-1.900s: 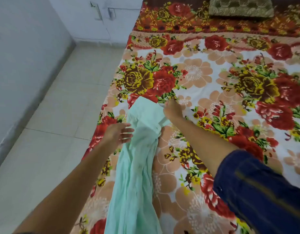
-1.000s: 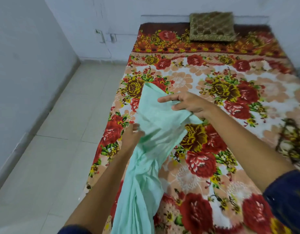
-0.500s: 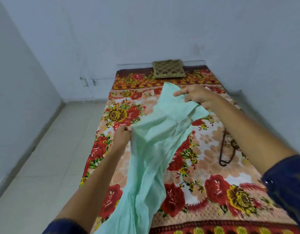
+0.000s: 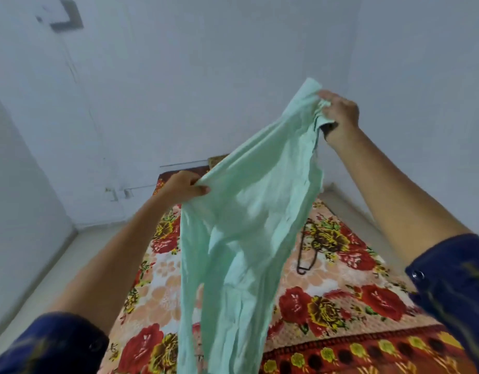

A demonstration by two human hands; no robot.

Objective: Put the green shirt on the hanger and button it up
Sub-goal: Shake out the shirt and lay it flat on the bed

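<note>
shirt [image 4: 241, 238] hem cut off below, hanger [image 4: 303, 255] partly hidden

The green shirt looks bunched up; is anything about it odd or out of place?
Nothing damaged. The green shirt hangs crumpled and lopsided: the right hand grips one part high, the left hand another lower. The hanger lies apart on the floral bedspread, not yet inside the shirt.

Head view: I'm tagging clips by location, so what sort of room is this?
Probably a plain bedroom: a bed with a floral bedspread, a patterned pillow against bare white walls, and a dark hanger lying on it.
</note>
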